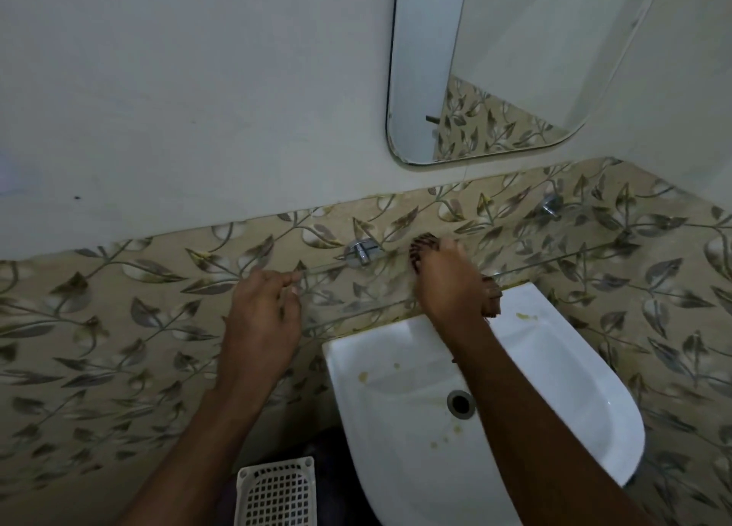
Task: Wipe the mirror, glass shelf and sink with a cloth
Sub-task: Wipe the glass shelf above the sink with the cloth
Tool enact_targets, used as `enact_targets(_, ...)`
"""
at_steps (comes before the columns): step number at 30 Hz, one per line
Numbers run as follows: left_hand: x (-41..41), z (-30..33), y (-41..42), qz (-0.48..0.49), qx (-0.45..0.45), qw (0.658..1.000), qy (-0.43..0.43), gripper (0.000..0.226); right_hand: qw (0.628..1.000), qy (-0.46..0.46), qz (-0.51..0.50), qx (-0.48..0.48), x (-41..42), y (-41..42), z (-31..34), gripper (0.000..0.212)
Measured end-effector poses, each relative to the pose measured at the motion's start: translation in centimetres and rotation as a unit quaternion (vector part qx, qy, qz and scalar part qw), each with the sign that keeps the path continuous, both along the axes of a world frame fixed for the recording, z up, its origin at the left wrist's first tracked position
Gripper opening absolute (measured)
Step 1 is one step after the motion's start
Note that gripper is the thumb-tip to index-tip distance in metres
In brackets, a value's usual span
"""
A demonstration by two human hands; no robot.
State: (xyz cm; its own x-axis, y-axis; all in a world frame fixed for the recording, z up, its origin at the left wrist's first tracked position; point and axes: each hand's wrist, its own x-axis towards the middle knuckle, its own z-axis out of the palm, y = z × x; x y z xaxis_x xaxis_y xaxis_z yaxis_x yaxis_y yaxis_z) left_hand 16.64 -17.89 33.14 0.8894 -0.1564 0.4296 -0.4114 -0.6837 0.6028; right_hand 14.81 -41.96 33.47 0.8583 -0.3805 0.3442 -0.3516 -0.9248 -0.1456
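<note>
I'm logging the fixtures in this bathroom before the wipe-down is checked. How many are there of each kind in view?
Mirror: 1
Glass shelf: 1
Chrome shelf brackets: 2
Sink: 1
Cloth, under the right hand: 1
White plastic basket: 1
Total: 7

We see a dim, flat-lit room with a greenish-grey cast and no clear light source. The white sink [554,367] is the brightest surface, without glare. Shadows are soft and faint. The right hand [447,284] is slightly blurred. Wide-angle distortion bows the tile border and the mirror [495,70] edges. Fine detail looks soft and smeared throughout.
</note>
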Motion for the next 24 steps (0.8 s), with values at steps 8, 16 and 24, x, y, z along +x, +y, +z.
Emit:
enact_targets(8, 0.0, 0.9, -0.3, 0.01, -0.032, 0.999, -0.013, 0.025, 0.939, -0.112, 0.321, 0.041, -0.5, 12.1, -2.5, 0.024)
enact_targets(16, 0.0, -1.3, -0.4, -0.059, 0.036, 0.998, -0.008, 0.027, 0.843, -0.138, 0.187, 0.486, -7.4, 9.9, -6.7, 0.025)
enact_targets(24, 1.6, -0.9, -2.7, -0.107, 0.179, 0.977, -0.043, 0.029, 0.332, -0.1, -0.01, 0.938, -1.3, 9.3, -5.8, 0.026)
